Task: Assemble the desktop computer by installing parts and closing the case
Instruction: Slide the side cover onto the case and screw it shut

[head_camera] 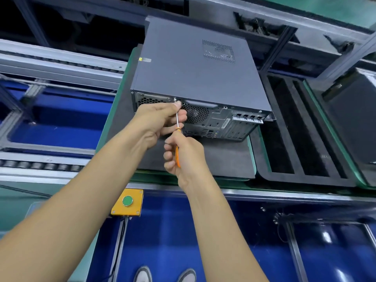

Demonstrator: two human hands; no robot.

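With side panel point(195, 74) already on, case-closing step underway: right hand point(183, 157) grips screwdriver point(177, 127), left hand point(160, 121) pinches shaft at rear screw point(175, 99). Next: steady turning, tip seated.

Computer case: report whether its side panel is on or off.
On. The computer case lies flat with its grey vented panel covering the top, no internals showing. The right hand holds a screwdriver at a rear screw, steadied by the left hand.
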